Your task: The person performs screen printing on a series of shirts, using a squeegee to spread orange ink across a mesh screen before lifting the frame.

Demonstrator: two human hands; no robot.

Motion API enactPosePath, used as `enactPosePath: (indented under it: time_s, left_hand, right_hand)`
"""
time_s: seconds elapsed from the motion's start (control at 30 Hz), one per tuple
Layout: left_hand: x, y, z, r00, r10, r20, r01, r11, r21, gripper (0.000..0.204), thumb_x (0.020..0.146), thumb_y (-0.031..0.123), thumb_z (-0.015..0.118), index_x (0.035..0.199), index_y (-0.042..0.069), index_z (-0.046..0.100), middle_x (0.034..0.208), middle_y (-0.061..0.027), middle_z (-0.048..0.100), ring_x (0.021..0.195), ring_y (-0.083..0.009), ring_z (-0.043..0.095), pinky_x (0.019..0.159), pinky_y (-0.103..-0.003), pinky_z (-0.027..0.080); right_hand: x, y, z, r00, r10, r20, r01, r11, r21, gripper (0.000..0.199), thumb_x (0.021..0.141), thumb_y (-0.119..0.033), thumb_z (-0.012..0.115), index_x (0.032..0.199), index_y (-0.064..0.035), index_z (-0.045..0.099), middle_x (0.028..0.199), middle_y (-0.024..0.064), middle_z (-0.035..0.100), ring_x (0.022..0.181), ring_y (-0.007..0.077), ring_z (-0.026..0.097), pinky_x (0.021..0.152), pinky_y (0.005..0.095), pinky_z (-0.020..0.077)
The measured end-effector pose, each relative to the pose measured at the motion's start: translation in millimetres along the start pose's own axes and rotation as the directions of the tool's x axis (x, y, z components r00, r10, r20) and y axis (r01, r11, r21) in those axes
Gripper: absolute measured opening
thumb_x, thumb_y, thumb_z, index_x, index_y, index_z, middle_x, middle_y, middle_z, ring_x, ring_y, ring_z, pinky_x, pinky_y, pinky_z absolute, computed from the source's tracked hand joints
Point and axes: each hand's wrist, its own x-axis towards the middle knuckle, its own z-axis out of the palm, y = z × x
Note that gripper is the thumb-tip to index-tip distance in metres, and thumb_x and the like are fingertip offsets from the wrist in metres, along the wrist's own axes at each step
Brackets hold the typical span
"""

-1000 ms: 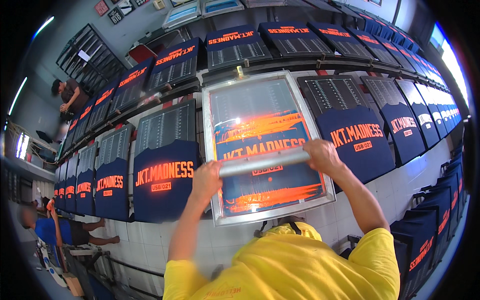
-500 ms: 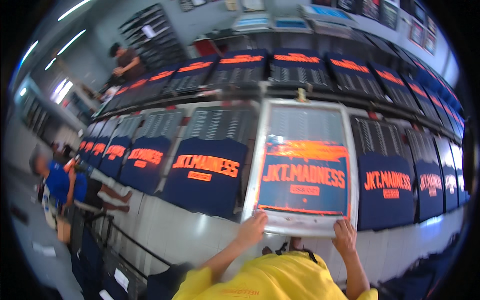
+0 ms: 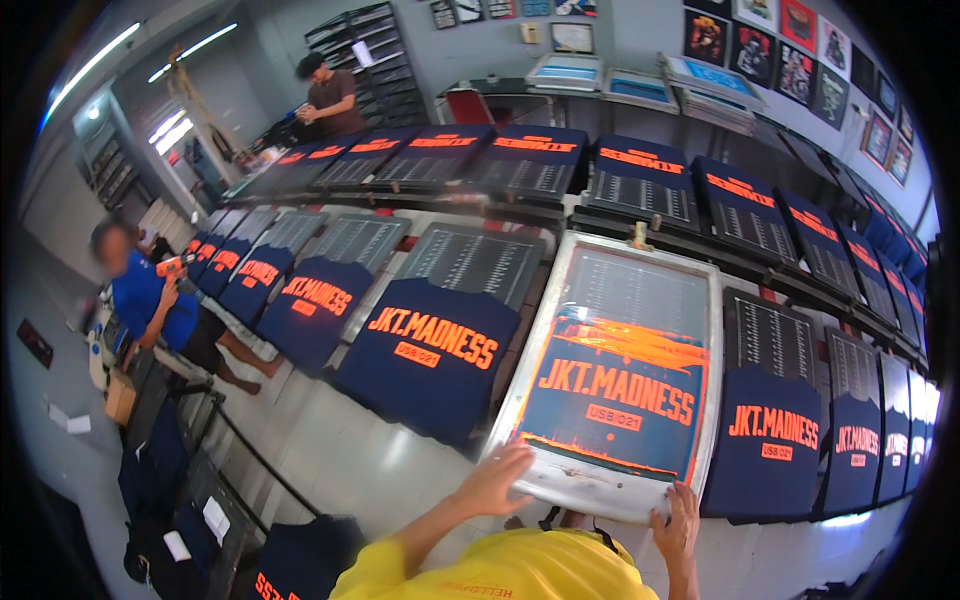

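Note:
A silk-screen printing frame (image 3: 712, 400) lies in front of me over one of the boards, with bright orange ink smeared across its mesh and orange lettering in the middle. My left hand (image 3: 497, 482) grips its near left corner, fingers over the metal edge. At the near right corner my right hand (image 3: 676, 520) holds the same edge, fingertips on top and thumb low at the side. Beside the frame on the left is a navy T-shirt (image 3: 410, 385) with an orange print. Another printed navy T-shirt (image 3: 762, 470) lies on the right.
Rows of boards carry more printed navy shirts (image 3: 432, 150). A rail (image 3: 470, 203) with a metal clamp (image 3: 638, 236) runs behind the frame. A person in blue (image 3: 150, 300) holds an orange tool (image 3: 175, 266) at left; another person (image 3: 332, 100) stands at the far end. Dark racks (image 3: 190, 440) stand lower left.
My view has tilted and turned, so the frame and shirts sit lower in it. Both hands stay at the frame's near corners, with the left fingers now lying flatter over the edge.

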Motion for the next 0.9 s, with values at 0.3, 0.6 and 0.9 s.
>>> enactPosePath:
  time_s: [0.3, 0.6, 0.9]
  left_hand:
    - [4, -89, 44, 0.763, -0.550, -0.340, 0.495, 0.835, -0.240, 0.035, 0.089, 0.017, 0.058, 0.116, -0.005, 0.059, 0.117, -0.0234, 0.060, 0.110, -0.0379, 0.057, 0.096, -0.040, 0.044]
    - [11, -105, 50, 0.733, -0.613, -0.295, 0.549, 0.789, -0.275, 0.030, 0.092, 0.021, 0.055, 0.101, -0.004, 0.067, 0.100, -0.0233, 0.067, 0.096, -0.0372, 0.064, 0.085, -0.041, 0.049]
    - [17, -129, 47, 0.672, -0.714, -0.195, 0.643, 0.694, -0.323, 0.036, 0.088, 0.033, 0.063, 0.090, -0.002, 0.069, 0.070, -0.0147, 0.067, 0.064, -0.0206, 0.064, 0.062, -0.034, 0.047]
  right_hand:
    - [-6, 79, 25, 0.750, 0.651, -0.115, -0.616, 0.751, 0.236, 0.029, 0.093, -0.011, 0.049, 0.117, 0.0049, 0.057, 0.106, 0.0203, 0.063, 0.097, 0.0321, 0.062, 0.087, 0.0386, 0.0477]
    - [-7, 102, 50, 0.619, 0.774, -0.131, -0.612, 0.580, 0.537, 0.018, 0.091, -0.006, 0.054, 0.101, 0.0061, 0.063, 0.080, 0.0059, 0.062, 0.073, 0.0110, 0.055, 0.068, 0.0275, 0.0445]
    - [24, 110, 55, 0.620, 0.777, -0.112, -0.642, 0.584, 0.497, 0.017, 0.092, -0.008, 0.055, 0.097, 0.0071, 0.062, 0.075, 0.0075, 0.058, 0.072, 0.0142, 0.054, 0.068, 0.0304, 0.0456]
